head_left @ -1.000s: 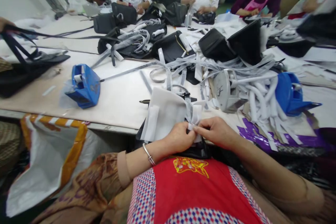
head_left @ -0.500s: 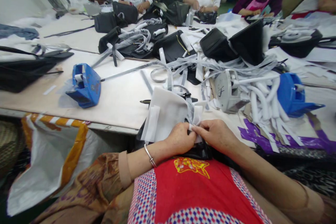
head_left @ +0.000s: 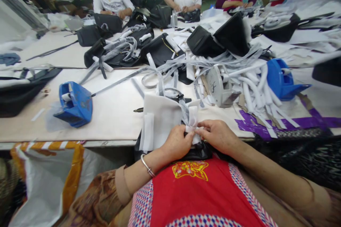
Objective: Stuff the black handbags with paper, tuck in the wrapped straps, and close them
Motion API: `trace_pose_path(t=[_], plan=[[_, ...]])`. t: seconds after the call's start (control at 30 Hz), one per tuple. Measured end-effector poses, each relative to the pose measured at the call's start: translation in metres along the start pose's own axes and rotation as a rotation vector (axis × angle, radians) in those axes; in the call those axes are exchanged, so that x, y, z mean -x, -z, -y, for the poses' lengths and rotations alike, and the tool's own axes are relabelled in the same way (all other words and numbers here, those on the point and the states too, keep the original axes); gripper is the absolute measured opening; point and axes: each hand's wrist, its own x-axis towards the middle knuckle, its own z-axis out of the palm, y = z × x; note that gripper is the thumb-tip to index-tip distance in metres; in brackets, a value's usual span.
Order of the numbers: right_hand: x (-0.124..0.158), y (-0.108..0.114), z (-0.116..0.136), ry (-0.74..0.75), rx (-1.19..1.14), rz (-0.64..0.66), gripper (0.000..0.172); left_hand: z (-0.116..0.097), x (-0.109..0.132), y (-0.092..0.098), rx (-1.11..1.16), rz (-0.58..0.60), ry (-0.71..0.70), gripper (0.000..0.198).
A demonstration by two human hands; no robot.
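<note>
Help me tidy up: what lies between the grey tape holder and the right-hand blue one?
A pile of white strips, seen in the head view.

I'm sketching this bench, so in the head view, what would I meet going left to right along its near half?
Black item at the left edge → left blue dispenser → left hand → white strip → right hand → right blue dispenser → black item at the right edge.
</note>
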Motion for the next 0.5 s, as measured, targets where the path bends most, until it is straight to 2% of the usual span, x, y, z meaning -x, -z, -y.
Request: trace_pose_path(t=[0.13, 0.33, 0.5], plan=[[-0.004, -0.002, -0.008, 0.019, -0.088, 0.052, 0.026, -0.003, 0.000, 0.002, 0.062, 0.048, 0.039, 0.028], [-0.018, 0.000, -0.024, 0.107, -0.405, 0.173, 0.022, 0.000, 0.002, 0.004, 0.301, 0.137, 0.139, 0.024], [-0.026, 0.004, -0.025, 0.178, -0.372, 0.231, 0.020, -0.001, 0.002, 0.007, 0.364, 0.171, 0.173, 0.025]])
